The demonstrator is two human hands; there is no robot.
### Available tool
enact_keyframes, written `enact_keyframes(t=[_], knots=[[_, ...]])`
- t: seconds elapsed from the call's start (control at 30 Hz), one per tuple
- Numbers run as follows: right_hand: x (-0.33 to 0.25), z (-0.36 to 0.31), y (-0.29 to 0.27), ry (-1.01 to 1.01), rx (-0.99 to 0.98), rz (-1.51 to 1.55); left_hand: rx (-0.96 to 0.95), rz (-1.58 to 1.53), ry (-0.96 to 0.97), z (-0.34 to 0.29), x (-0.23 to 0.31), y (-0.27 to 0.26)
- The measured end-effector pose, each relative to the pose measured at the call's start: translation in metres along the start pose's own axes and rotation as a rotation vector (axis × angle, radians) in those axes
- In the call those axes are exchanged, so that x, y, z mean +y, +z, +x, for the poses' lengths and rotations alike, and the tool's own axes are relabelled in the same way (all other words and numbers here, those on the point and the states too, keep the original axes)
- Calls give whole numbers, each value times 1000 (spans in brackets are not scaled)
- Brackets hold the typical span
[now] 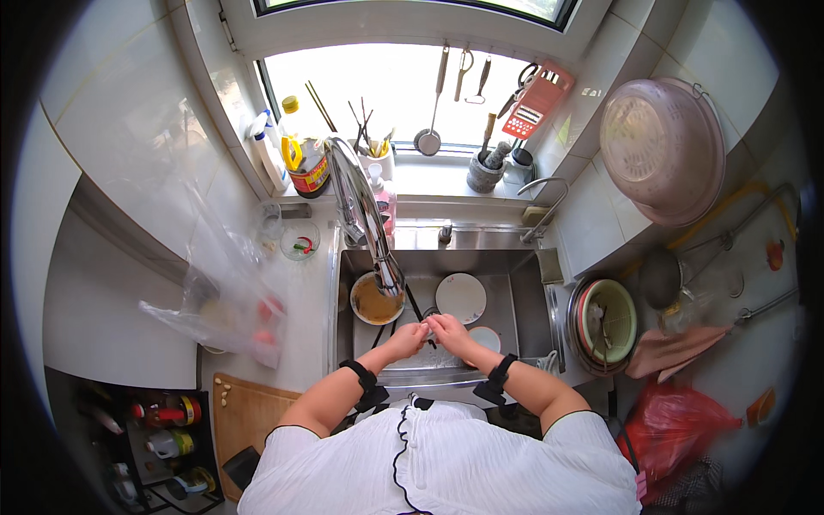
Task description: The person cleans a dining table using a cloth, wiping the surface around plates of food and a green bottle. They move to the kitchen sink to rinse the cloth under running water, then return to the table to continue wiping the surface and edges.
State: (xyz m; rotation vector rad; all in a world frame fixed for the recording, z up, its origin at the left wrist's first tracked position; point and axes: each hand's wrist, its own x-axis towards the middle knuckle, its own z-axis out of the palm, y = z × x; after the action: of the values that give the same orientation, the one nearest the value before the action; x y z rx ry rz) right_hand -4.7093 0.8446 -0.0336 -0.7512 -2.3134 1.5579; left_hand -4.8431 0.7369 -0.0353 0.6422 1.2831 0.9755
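Observation:
Over the sink (532, 296), my left hand (407, 341) and my right hand (450, 334) meet with their fingers closed together. A thin dark stick (415, 306), perhaps a chopstick, runs down between them; its grip is partly hidden by the fingers. A bowl with brownish liquid (378, 305) sits beyond my left hand, under the chrome faucet (369, 215). Farther off, a white plate (461, 298) lies flat on the sink bottom. Another white dish (487, 338) is partly covered by my right hand.
Stacked basins (606, 322) stand right of the sink. At left are a clear plastic bag (223, 292), a glass bowl with red peppers (300, 240) and a wooden cutting board (249, 412). Bottles and a stone mortar (486, 174) line the windowsill.

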Motion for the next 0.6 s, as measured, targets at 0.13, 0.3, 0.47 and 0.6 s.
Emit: enact_keyframes(t=[0.13, 0.3, 0.47, 0.6], knots=[[-47, -14, -3, -392, 228, -286, -248, -612, -308, -5, 25, -1], [-25, 6, -16, -269, 63, -534, -117, -636, -399, 6, 28, 18], [-2, 12, 3, -7, 62, -168, 362, 354, 330, 28, -15, 19], [19, 7, 23, 723, -19, 410, 539, 918, 366, 21, -14, 21]])
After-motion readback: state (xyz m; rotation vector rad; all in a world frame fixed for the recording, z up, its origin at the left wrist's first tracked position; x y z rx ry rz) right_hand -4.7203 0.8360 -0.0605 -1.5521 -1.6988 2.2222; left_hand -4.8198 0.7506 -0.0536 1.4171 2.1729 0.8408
